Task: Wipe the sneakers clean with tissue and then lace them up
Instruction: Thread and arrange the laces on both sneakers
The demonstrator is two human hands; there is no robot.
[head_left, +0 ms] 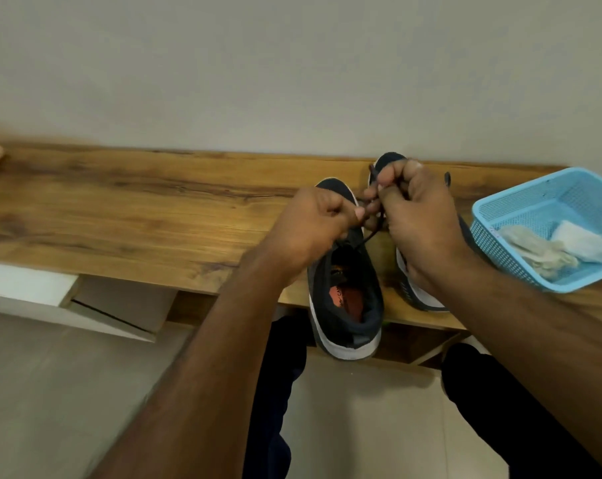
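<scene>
Both your left hand and right hand pinch the dark lace above the near sneaker, left of the blue basket; keep tension even, feed each eyelet squarely.

Wooden bench, pale wall

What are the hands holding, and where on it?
Both the left hand and right hand pinch the dark shoelace above the sneaker, apparently near its ends.
</scene>
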